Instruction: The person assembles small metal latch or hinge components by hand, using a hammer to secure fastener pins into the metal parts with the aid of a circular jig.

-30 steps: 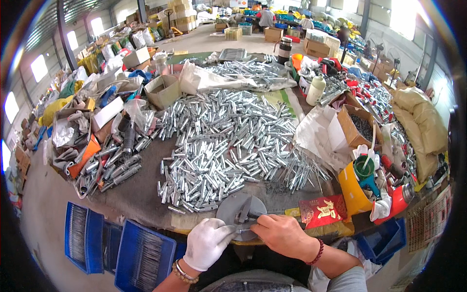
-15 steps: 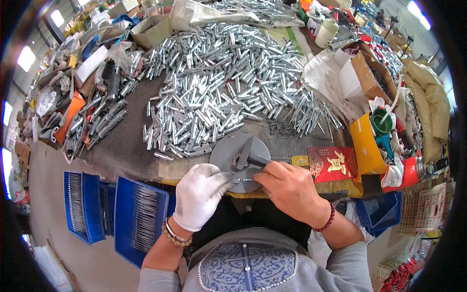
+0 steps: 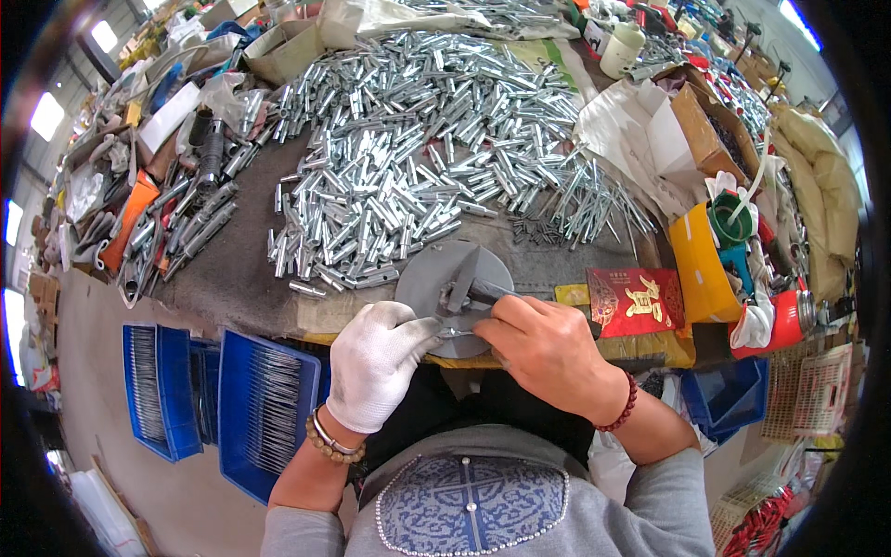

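Note:
Over a round grey metal plate (image 3: 422, 269) at the table's front edge, both my hands meet at a small, thin silvery metal piece (image 3: 453, 332). My left hand (image 3: 376, 367), in a white glove, pinches its left end. The bare fingers of my right hand (image 3: 548, 348) are closed at its right end. A hammer (image 3: 461, 283) with a dark handle lies over the plate, its handle running into my right hand, which seems to grip it too; the fingers hide most of it. Beyond the plate spreads a large heap of silvery metal tubes (image 3: 390, 176).
Thin metal rods (image 3: 594, 200) lie at the heap's right, near a red paper envelope (image 3: 636, 302) and a yellow container (image 3: 703, 269). Larger dark tubes (image 3: 200, 227) pile up at left. Blue bins (image 3: 227, 408) of metal rods stand below the table's left side.
Both hands have shifted slightly away from me with the small metal piece between them. The right fingers have come a little closer to the left ones.

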A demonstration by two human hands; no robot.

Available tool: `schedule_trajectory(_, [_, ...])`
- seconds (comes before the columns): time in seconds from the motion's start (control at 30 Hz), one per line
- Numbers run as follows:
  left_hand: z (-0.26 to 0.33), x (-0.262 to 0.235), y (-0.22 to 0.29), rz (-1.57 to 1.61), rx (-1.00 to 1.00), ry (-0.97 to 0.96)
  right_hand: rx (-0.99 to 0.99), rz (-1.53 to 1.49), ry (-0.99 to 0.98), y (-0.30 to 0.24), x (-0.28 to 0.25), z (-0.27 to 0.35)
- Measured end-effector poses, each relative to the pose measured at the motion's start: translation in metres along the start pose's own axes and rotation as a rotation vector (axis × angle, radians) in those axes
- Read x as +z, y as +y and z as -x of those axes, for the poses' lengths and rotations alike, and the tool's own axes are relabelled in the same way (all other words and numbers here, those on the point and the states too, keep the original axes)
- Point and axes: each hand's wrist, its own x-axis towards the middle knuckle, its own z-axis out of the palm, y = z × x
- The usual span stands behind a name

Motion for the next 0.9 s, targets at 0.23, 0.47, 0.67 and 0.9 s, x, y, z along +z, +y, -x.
schedule_trajectory(0.23, [0.000, 0.000, 0.000, -0.028, 0.014, -0.005, 0.011, -0.005, -0.020, 0.001, -0.002, -0.003])
schedule_trajectory(0.47, [0.000, 0.001, -0.001, -0.032, 0.020, 0.007, 0.005, -0.011, -0.014, 0.004, 0.001, -0.004])
schedule_trajectory(0.67, [0.000, 0.002, -0.001, -0.050, 0.046, -0.002, -0.005, -0.083, -0.010, 0.005, 0.009, -0.008])
schedule_trajectory(0.9, [0.000, 0.000, 0.001, -0.060, 0.030, -0.023, 0.090, -0.162, 0.118, 0.013, 0.006, -0.010])
